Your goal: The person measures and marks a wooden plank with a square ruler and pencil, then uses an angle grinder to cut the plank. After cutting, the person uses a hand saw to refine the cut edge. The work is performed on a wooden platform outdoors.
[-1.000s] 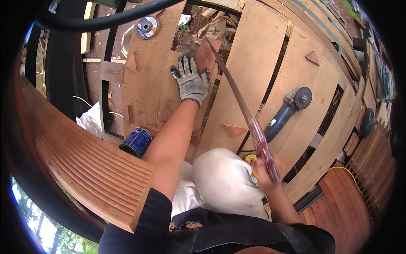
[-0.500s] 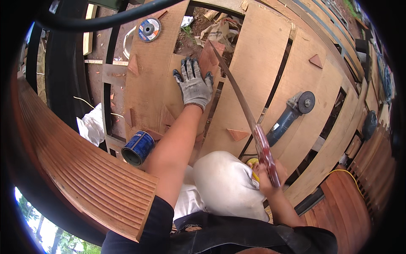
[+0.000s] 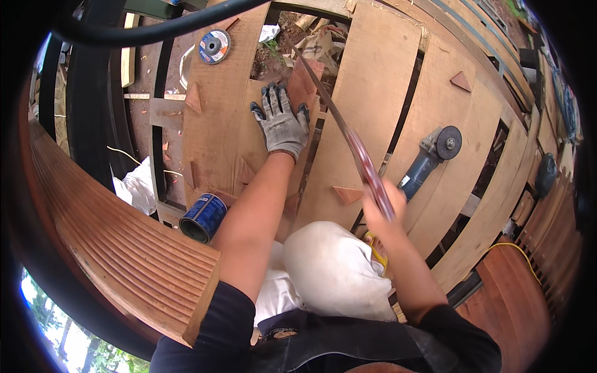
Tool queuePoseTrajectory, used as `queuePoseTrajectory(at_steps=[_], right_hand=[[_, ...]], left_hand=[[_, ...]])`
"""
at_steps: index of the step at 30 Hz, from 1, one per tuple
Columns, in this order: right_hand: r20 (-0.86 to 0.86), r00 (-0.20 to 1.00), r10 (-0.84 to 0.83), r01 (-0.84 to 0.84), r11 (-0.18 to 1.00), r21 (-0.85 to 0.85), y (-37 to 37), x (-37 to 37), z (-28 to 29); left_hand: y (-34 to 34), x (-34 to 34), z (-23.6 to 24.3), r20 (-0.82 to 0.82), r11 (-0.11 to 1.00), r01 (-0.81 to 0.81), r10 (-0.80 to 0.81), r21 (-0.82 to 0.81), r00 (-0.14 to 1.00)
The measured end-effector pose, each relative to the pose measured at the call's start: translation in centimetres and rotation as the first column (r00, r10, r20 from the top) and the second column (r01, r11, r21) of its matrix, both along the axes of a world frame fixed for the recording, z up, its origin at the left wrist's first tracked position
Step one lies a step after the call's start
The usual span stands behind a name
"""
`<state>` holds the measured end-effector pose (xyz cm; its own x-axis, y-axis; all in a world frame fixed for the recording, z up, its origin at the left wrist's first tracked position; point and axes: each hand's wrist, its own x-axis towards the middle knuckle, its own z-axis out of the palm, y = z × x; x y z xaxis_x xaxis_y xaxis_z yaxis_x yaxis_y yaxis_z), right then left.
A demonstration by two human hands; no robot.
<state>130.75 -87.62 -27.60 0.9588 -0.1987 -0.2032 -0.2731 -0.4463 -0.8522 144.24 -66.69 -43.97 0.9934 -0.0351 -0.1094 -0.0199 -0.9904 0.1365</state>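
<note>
My left hand (image 3: 280,122), in a grey glove with dark fingertips, lies open on the pale boards (image 3: 245,146), its thumb against a small reddish wood piece (image 3: 301,82). My bare right hand (image 3: 384,210) is closed on the red-brown wooden handle of a saw (image 3: 336,115), motion-blurred, whose long blade crosses the right part of that piece and reaches beyond its far end. An angle grinder (image 3: 423,163) lies to the right of the saw.
An abrasive disc (image 3: 224,40) lies at upper left; a blue can (image 3: 207,212) on its side beside my left forearm. Small triangular offcuts (image 3: 460,81) are scattered on the boards. A grooved plank (image 3: 124,236) juts across the lower left. My white-clad knee (image 3: 329,267) is below.
My right hand and the saw have moved forward, toward the upper left, the blade reaching farther past the reddish piece. My left hand stays in place.
</note>
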Motion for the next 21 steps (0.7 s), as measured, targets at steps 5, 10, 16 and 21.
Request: queuePoseTrajectory(at_steps=[5, 10, 16, 21], right_hand=[[-0.115, 0.993, -0.019, 0.031, 0.995, 0.099, 1.7, 2.9, 0.7], [-0.104, 0.990, 0.097, -0.113, 0.979, -0.168, -2.7, -5.4, 6.1], [-0.074, 0.995, -0.070, 0.082, 0.983, 0.165, 2.7, 7.0, -3.9], [-0.083, 0.996, 0.043, -0.047, 0.998, -0.043, -2.1, -5.7, 7.5]], left_hand=[[0.5, -1.6, 0.2, -0.098, 1.000, -0.012, 0.012, -0.006, 0.995], [0.9, 0.1, -0.2, -0.007, 0.999, -0.035, 0.035, 0.002, 0.999], [0.0, -0.2, -0.7, -0.036, 0.999, -0.009, 0.007, -0.051, 0.999], [1.3, -0.1, -0.3, -0.010, 0.999, -0.033, 0.033, -0.029, 0.999]])
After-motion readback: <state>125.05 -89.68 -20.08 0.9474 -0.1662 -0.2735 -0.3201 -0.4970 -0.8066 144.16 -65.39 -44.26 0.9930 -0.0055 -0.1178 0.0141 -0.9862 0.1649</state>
